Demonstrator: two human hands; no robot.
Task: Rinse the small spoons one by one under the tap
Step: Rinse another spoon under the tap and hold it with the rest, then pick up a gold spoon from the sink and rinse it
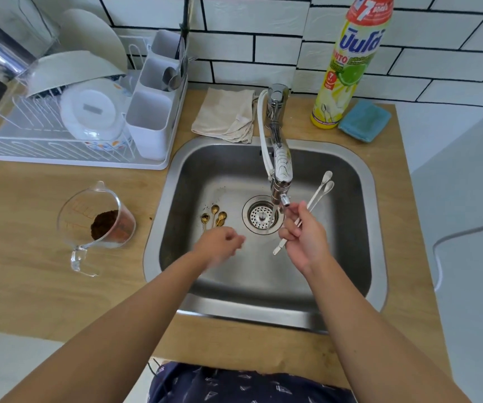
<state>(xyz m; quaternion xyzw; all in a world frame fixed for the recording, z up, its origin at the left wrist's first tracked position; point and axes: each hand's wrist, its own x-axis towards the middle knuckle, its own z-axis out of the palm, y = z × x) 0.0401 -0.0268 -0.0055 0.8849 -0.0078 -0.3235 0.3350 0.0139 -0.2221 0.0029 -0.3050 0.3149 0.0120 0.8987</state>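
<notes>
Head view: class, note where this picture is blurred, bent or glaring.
Head view: left hand smeared by motion blur; right hand and white spoons sharper; wall tiles and counter edges bow from the wide lens; soft glare on sink rim.
</notes>
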